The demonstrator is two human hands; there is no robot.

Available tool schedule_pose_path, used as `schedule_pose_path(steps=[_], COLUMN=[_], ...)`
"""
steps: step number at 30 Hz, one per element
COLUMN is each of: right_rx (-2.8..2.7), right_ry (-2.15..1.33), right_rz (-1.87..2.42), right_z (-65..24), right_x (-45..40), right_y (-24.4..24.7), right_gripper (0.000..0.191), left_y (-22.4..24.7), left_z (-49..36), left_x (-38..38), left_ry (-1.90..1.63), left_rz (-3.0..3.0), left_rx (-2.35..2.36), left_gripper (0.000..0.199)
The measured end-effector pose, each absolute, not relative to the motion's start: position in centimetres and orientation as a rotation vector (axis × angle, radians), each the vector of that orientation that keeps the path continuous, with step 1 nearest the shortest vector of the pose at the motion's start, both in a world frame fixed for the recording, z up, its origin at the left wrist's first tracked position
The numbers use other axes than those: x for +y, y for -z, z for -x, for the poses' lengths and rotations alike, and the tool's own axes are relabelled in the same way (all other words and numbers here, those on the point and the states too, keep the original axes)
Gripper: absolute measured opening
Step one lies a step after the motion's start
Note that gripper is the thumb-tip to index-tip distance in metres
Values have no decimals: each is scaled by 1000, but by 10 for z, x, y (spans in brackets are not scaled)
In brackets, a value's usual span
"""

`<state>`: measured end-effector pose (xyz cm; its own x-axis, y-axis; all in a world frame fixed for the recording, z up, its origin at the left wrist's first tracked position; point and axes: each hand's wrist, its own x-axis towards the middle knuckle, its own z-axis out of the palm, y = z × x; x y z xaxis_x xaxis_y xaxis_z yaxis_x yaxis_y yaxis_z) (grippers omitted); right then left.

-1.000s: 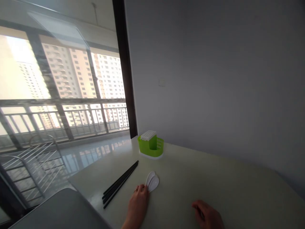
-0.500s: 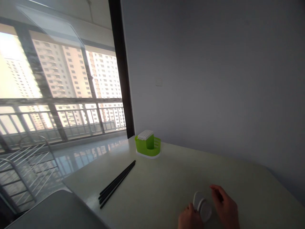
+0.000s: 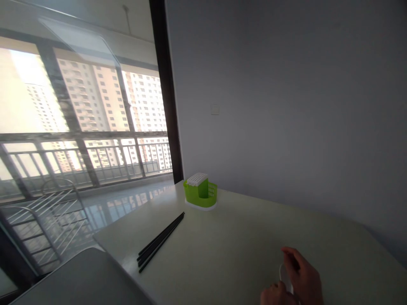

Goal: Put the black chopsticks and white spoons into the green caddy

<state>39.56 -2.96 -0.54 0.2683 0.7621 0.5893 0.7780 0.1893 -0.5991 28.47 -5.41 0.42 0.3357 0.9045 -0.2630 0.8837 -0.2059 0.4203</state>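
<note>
A white object (image 3: 285, 277) with a thin rounded rim sits low on the right, above the tabletop. Most of it is hidden behind my hands, and I cannot make out its kind. My left hand (image 3: 276, 295) has its fingers closed on the near side of this piece. Just right of it, my right hand (image 3: 303, 277) overlaps the white piece from my viewpoint. Its fingers are curled, with the tips pinched together at the upper left. Whether anything small is in that pinch does not show.
Several black chopsticks (image 3: 161, 241) lie in a loose bundle on the pale table (image 3: 229, 245). Behind them stands a green holder (image 3: 193, 195) with a white slatted top, close to the wall. A grey chair back (image 3: 82, 279) is at the table's left edge.
My left hand has moved right with the white object, bringing it up against my right hand, which now covers much of it. The right hand keeps its curled shape. The view has shifted slightly left.
</note>
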Motion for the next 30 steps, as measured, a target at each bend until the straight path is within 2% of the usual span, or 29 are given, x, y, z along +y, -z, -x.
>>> schedule_pose_path(steps=[4, 7, 11, 17, 22, 30], right_rx=[-1539, -1598, -1677, -1815, -1858, -1900], right_ry=[-2, -54, -55, 34, 76, 53], right_rz=[1553, 1562, 1535, 1453, 1417, 1421], right_z=[-387, -380, -371, -358, -356, -360], right_x=[-31, -33, -34, -35, -35, -31], right_y=[4, 6, 11, 14, 19, 25], right_gripper=[31, 31, 29, 26, 25, 24], left_y=[-31, -47, -53, -45, -32, -36], left_z=[-227, -160, -55, 68, 97, 71], left_x=[-41, -15, 26, 49, 43, 31], left_ry=[-211, -362, -402, -154, -94, -104], left_rz=[-2403, -2435, -2382, -2117, -2019, -2085], left_rx=[1403, 1602, 2022, 2505, 2525, 2435], left_gripper=[38, 34, 38, 42, 42, 30])
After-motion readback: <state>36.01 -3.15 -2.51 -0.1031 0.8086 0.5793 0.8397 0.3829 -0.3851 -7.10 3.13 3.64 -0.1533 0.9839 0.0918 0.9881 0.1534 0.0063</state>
